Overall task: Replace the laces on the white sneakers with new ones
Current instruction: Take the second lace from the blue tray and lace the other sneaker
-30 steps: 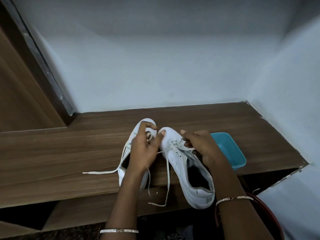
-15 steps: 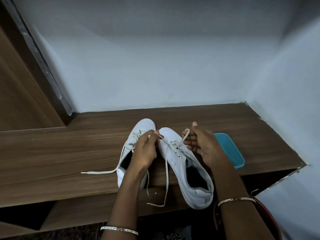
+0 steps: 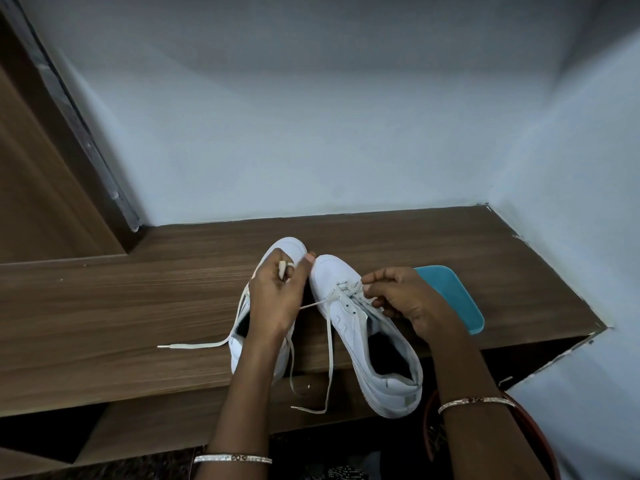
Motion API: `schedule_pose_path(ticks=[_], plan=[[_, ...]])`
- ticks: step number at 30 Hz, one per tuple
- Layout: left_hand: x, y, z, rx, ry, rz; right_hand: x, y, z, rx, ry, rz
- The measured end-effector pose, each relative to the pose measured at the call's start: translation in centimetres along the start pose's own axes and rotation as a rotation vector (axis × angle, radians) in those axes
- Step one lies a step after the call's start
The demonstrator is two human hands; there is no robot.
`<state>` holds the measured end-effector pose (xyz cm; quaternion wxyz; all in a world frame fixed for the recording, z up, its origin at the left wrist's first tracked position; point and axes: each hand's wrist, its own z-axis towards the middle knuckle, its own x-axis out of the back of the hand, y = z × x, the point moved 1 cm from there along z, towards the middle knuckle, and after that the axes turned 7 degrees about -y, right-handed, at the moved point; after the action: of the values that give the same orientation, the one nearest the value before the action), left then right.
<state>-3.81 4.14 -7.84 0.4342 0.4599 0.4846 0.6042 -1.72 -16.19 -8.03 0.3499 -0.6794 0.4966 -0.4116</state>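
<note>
Two white sneakers stand side by side on the wooden shelf point(image 3: 121, 313), toes pointing away from me. My left hand point(image 3: 277, 296) hovers over the left sneaker point(image 3: 289, 247) and pinches a loop of white lace between its fingers. Over the eyelets of the right sneaker point(image 3: 377, 344), my right hand point(image 3: 401, 299) pinches the lace at the crossing near the toe. A loose lace end point(image 3: 327, 358) hangs from the right sneaker over the shelf's front edge. Another lace end point(image 3: 194, 345) trails left across the shelf from the left sneaker.
A teal shallow tray point(image 3: 457, 299) lies right of the right sneaker, partly behind my right hand. White walls close the shelf at the back and right. A wooden panel point(image 3: 41, 188) rises at the left. A red-rimmed round object point(image 3: 533, 441) sits below at the lower right.
My right hand has dropped from a raised pull back down onto the right sneaker's eyelets. The left hand has lifted slightly toward the left sneaker's toe, still with lace in it.
</note>
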Motion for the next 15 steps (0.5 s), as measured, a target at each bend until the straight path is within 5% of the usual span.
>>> schedule_pose_path(ticks=[5, 9, 15], plan=[[-0.5, -1.7, -0.4, -0.093, -0.362, 0.642, -0.1, 0.1, 0.1, 0.012, -0.013, -0.074], [-1.3, -1.8, -0.6, -0.141, -0.318, 0.929, -0.1, 0.2, 0.0, 0.020, -0.033, -0.128], [-1.4, -1.4, -0.7, -0.081, -0.381, 0.769, 0.1, 0.1, -0.5, 0.018, -0.116, -0.190]])
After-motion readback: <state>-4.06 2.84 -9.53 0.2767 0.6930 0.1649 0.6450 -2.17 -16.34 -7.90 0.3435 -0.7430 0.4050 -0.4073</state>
